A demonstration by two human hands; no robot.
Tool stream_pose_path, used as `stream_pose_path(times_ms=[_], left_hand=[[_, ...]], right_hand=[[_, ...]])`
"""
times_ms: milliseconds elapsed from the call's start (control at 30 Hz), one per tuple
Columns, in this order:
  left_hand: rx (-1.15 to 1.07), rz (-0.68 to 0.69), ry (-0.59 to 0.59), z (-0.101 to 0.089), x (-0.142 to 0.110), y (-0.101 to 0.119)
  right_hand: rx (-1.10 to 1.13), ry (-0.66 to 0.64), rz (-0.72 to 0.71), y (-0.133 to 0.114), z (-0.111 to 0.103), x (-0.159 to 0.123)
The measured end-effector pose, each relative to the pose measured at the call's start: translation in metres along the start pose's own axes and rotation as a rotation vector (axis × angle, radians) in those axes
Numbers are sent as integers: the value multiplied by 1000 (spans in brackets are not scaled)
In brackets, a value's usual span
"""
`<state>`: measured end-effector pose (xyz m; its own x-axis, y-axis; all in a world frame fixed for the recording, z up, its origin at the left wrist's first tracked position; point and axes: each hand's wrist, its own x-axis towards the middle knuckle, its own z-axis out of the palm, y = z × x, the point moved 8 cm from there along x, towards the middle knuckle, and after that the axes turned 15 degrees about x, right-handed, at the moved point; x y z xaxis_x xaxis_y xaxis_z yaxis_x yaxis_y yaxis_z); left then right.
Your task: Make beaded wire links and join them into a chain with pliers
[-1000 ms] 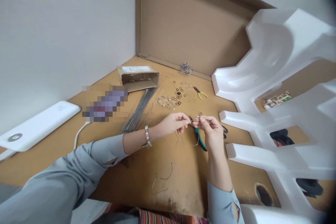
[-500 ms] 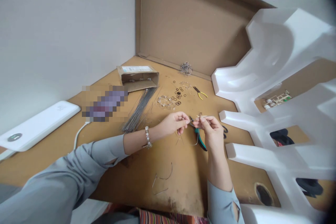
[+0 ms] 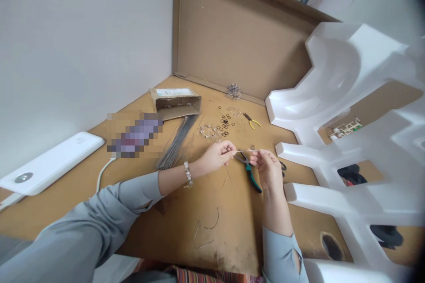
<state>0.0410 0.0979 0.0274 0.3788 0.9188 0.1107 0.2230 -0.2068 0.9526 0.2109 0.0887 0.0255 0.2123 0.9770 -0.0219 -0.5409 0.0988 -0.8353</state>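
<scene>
Your left hand left of green-handled pliers, right hand right | both pinch thin wire | fingers partly hide it

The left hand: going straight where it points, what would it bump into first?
Probably the right hand: a thin wire spans the gap. The teal-handled pliers seem lower, on the table, though depth is unclear.

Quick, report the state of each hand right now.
Left hand: closed, pinching a thin wire between thumb and fingers.
Right hand: closed, pinching what looks like the same thin wire.
</scene>
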Motion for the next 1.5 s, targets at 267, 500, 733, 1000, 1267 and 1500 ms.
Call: stream_pose_path(times_ms=[267,500,733,1000,1267,1500], left_hand=[[68,18,61,-18,12,-9],[-185,-80,-51,-27,7,11],[-360,-160,-80,-17,6,-2],[-413,-171,-85,-14,6,-1],[-396,-103,-78,-17,3,8],[-398,26,-43,-21,7,16]], right_hand=[[-84,53,-13,8,-16,9],[-485,-23,75,39,-6,9],[-1134,-28,-163,7,-3,-13],[-1976,-81,-58,2,-29,-32],[-2024,-136,-139,10,-17,-18],[-1469,-16,59,1,-50,-20]])
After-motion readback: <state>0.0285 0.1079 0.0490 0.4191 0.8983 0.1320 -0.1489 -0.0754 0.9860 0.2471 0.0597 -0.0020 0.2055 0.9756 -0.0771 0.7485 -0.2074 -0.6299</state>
